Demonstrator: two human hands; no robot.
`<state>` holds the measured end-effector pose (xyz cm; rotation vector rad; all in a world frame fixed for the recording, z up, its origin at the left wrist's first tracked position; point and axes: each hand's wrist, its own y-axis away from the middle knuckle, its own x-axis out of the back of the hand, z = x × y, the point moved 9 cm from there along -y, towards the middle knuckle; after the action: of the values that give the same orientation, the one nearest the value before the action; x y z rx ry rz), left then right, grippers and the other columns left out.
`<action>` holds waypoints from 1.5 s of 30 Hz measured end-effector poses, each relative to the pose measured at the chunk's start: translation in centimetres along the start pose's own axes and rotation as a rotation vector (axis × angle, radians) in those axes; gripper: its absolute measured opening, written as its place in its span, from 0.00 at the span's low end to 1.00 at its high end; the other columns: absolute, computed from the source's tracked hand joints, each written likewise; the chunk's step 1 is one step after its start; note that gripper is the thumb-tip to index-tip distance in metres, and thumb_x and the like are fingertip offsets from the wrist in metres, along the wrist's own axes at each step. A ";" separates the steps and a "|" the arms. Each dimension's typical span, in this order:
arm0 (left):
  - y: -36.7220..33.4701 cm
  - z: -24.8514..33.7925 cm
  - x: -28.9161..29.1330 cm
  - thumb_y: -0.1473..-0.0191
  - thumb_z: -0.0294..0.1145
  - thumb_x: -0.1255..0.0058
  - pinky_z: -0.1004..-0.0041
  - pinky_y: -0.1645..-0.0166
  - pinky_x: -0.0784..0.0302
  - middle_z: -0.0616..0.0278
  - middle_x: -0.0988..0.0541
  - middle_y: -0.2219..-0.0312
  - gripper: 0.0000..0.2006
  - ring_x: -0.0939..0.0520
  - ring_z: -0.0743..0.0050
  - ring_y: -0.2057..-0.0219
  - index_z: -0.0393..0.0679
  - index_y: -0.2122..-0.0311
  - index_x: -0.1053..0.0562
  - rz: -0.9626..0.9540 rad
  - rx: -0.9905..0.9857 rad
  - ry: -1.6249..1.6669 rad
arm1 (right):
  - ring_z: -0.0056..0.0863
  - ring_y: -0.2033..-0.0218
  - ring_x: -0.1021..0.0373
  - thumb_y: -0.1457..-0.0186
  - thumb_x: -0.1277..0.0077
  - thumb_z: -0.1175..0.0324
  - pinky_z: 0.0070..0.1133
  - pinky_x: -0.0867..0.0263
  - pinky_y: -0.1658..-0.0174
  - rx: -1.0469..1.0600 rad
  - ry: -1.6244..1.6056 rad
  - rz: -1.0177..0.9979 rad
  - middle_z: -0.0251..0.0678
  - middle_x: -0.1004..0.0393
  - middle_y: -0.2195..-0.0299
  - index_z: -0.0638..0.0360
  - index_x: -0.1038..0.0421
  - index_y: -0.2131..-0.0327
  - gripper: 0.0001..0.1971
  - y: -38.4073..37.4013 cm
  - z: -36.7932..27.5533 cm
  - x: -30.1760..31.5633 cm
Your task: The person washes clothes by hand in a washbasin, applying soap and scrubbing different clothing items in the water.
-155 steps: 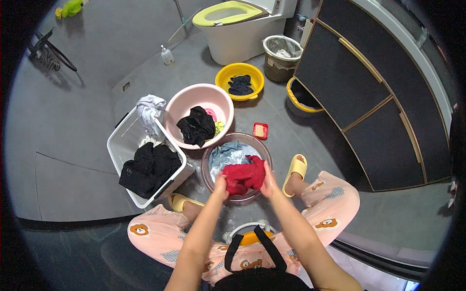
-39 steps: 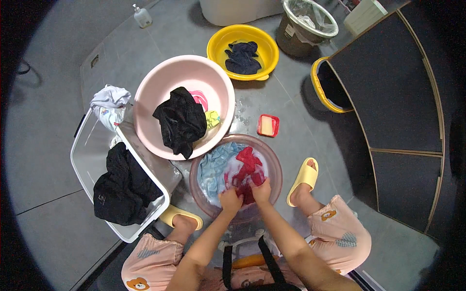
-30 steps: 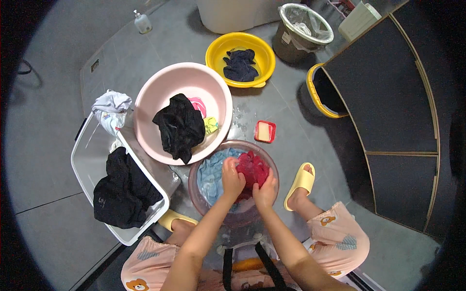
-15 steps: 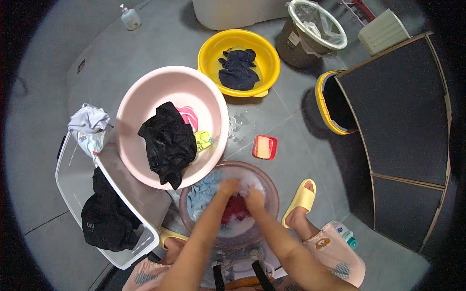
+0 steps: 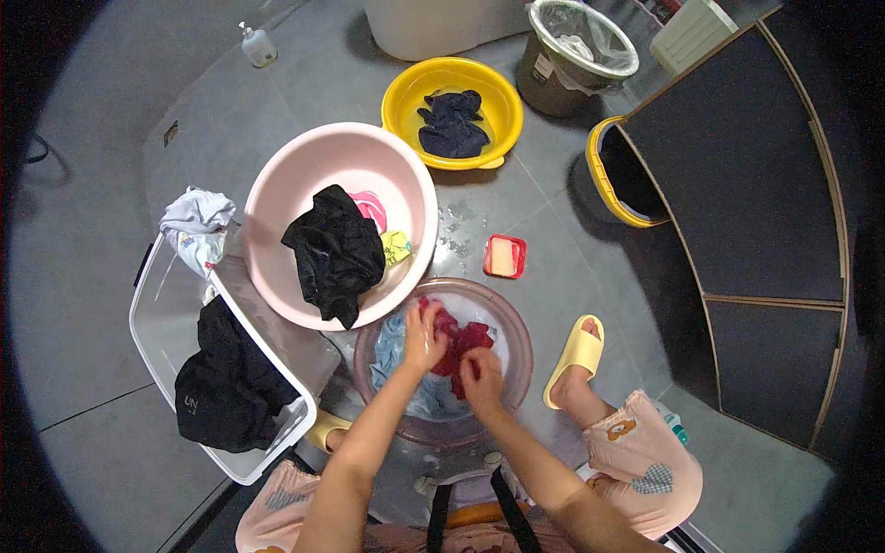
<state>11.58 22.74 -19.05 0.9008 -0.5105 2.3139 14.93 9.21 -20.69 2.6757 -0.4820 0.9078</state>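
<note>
A crumpled red cloth [image 5: 470, 343] sits in the middle of a mauve basin [image 5: 525, 359] of cloudy, sudsy water on a grey tiled floor. The person's left hand [image 5: 426, 339] lies against the cloth's left side, fingers reaching forward, though whether they grip it I cannot tell. The right hand [image 5: 481, 378] touches its lower right part with curled fingers; how firmly they close on the fabric is unclear. Beside the red cloth, toward the left, is a wet light-blue cloth [image 5: 388, 350].

Beyond the basin's upper left is a larger pale pink tub [image 5: 277, 189] holding a black garment [image 5: 336, 253]. To the left, a white hamper [image 5: 146, 329] contains more black clothing [image 5: 221, 392]. A red dish [image 5: 522, 258] with a pale soap bar [image 5: 501, 255] lies just past the basin; farther off, a yellow basin [image 5: 506, 95] holds dark cloth [image 5: 452, 134].
</note>
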 end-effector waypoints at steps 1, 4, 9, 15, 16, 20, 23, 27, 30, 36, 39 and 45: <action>2.1 -0.5 -1.2 0.67 0.29 0.52 0.54 0.49 0.47 0.44 0.45 0.52 0.26 0.46 0.40 0.51 0.47 0.56 0.37 -0.205 -0.080 -0.116 | 0.44 0.54 0.44 0.56 0.53 0.62 0.34 0.50 0.51 -0.218 -0.050 0.244 0.49 0.42 0.55 0.53 0.41 0.54 0.23 -0.5 0.6 1.7; 4.9 1.6 -3.4 0.66 0.31 0.52 0.54 0.50 0.45 0.46 0.42 0.53 0.24 0.45 0.41 0.50 0.48 0.56 0.35 -0.324 -0.195 -0.181 | 0.50 0.56 0.43 0.54 0.54 0.58 0.36 0.48 0.54 -0.441 -0.058 0.512 0.55 0.46 0.54 0.56 0.43 0.54 0.24 -0.1 4.5 2.1; 4.4 -1.6 -6.7 0.61 0.35 0.54 0.57 0.50 0.45 0.47 0.38 0.55 0.21 0.39 0.46 0.52 0.48 0.57 0.34 -0.554 0.093 -0.176 | 0.45 0.58 0.41 0.54 0.58 0.57 0.37 0.43 0.61 -0.773 0.174 0.101 0.52 0.40 0.57 0.55 0.39 0.56 0.21 -1.8 8.5 -1.4; 4.9 -6.8 -13.9 0.52 0.43 0.64 0.60 0.53 0.38 0.49 0.33 0.58 0.19 0.32 0.54 0.56 0.45 0.57 0.33 -0.974 0.312 -0.180 | 0.38 0.59 0.36 0.53 0.60 0.55 0.35 0.43 0.56 -0.585 0.358 -0.351 0.46 0.33 0.61 0.54 0.34 0.59 0.19 -1.7 18.9 -8.5; 3.6 -2.7 -19.0 0.51 0.44 0.66 0.60 0.55 0.36 0.50 0.31 0.59 0.19 0.30 0.55 0.58 0.44 0.59 0.32 -0.856 0.158 -0.076 | 0.38 0.60 0.35 0.53 0.60 0.55 0.34 0.43 0.55 -0.610 0.450 -0.211 0.44 0.32 0.62 0.54 0.34 0.60 0.19 0.8 26.0 -4.2; 4.4 -12.9 -10.7 0.53 0.43 0.59 0.64 0.59 0.34 0.53 0.28 0.65 0.16 0.28 0.59 0.63 0.43 0.65 0.30 -0.562 0.654 -0.119 | 0.36 0.65 0.34 0.56 0.57 0.60 0.29 0.39 0.62 -0.607 0.488 -0.463 0.43 0.31 0.65 0.55 0.31 0.70 0.12 -8.8 9.5 -4.9; 3.0 -12.2 -6.6 0.55 0.42 0.55 0.67 0.61 0.32 0.55 0.25 0.70 0.14 0.26 0.62 0.67 0.42 0.69 0.28 -0.360 0.862 -0.048 | 0.34 0.67 0.33 0.57 0.56 0.63 0.27 0.37 0.65 -0.593 0.466 -0.317 0.42 0.31 0.67 0.56 0.29 0.75 0.09 -9.4 2.4 0.3; 3.5 -9.1 -1.5 0.57 0.32 0.48 0.80 0.72 0.37 0.65 0.31 0.79 0.09 0.33 0.80 0.77 0.42 0.79 0.34 0.247 0.898 1.079 | 0.36 0.69 0.36 0.59 0.53 0.69 0.26 0.38 0.67 -0.082 0.183 0.384 0.41 0.33 0.70 0.60 0.33 0.75 0.06 -4.2 -3.9 6.1; 2.9 -4.4 3.7 0.59 0.25 0.50 0.74 0.68 0.35 0.62 0.31 0.75 0.09 0.32 0.72 0.75 0.41 0.71 0.36 0.186 0.569 0.389 | 0.40 0.63 0.39 0.60 0.51 0.68 0.28 0.41 0.61 -0.219 -0.025 0.515 0.48 0.39 0.64 0.63 0.36 0.68 0.13 1.1 1.5 5.7; 5.5 3.0 0.2 0.61 0.32 0.54 0.57 0.57 0.40 0.51 0.33 0.63 0.17 0.33 0.53 0.63 0.42 0.62 0.33 -0.086 -0.178 -0.271 | 0.49 0.53 0.46 0.58 0.50 0.64 0.33 0.46 0.53 -0.291 0.116 0.390 0.58 0.52 0.51 0.62 0.45 0.53 0.28 -2.0 0.7 1.7; 6.7 -3.5 -4.3 0.56 0.40 0.57 0.58 0.59 0.36 0.52 0.31 0.63 0.16 0.31 0.56 0.62 0.45 0.61 0.32 -0.444 0.156 -0.297 | 0.52 0.58 0.41 0.56 0.52 0.66 0.37 0.44 0.56 -0.283 0.363 0.300 0.58 0.42 0.57 0.61 0.45 0.53 0.25 -3.9 1.8 -0.5; 3.5 -4.3 -10.4 0.53 0.41 0.61 0.58 0.56 0.35 0.53 0.28 0.62 0.16 0.30 0.56 0.58 0.41 0.62 0.32 -1.010 0.591 -0.126 | 0.40 0.77 0.33 0.60 0.52 0.65 0.32 0.39 0.68 -0.204 0.897 -0.286 0.40 0.29 0.76 0.58 0.29 0.74 0.09 -3.3 16.7 -6.8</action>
<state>13.41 18.39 -29.90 1.1999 0.5355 1.4528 20.11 7.75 -38.20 1.8165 0.0215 1.6808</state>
